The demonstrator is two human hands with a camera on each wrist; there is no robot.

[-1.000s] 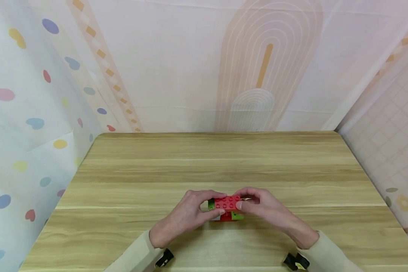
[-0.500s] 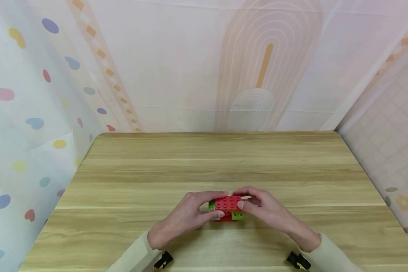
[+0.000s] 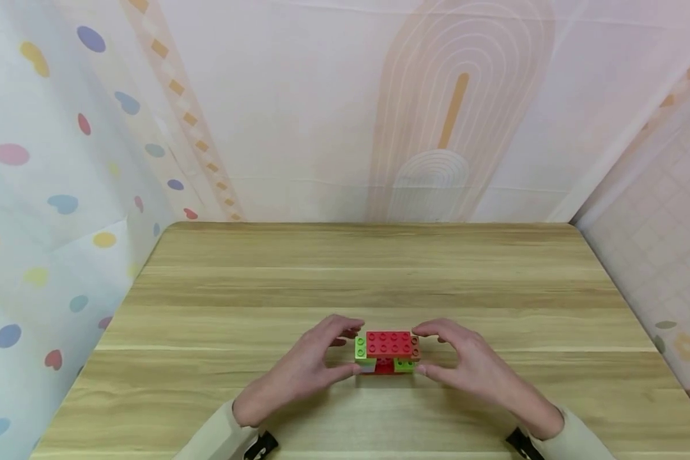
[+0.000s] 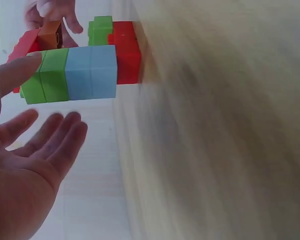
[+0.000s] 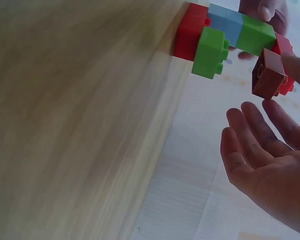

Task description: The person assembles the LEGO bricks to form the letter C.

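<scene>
A small structure of toy building bricks stands on the table. Its top is a red brick [image 3: 388, 344] with studs, and another red brick [image 4: 127, 52] forms the base. Stacked light blue bricks [image 4: 91, 72] and green bricks [image 4: 54, 75] join the two on the left side. At the right a brown brick [image 5: 269, 75] hangs under the top's end, apart from a green brick [image 5: 209, 52] on the base. My left hand [image 3: 301, 364] is spread at the left side, thumb overlapping the green bricks in its wrist view. On the right, my right hand [image 3: 476, 361] has its fingers spread around the brown end.
The wooden table [image 3: 345, 268] reaches back to a patterned cloth [image 3: 299, 115]. More cloth with coloured spots [image 3: 63, 204] hangs along the left side, and a checked part [image 3: 667, 191] is on the right.
Both hands have let go of the bricks and moved outward, left hand to the left, right hand to the right. The brown brick and left green bricks now show more fully.
</scene>
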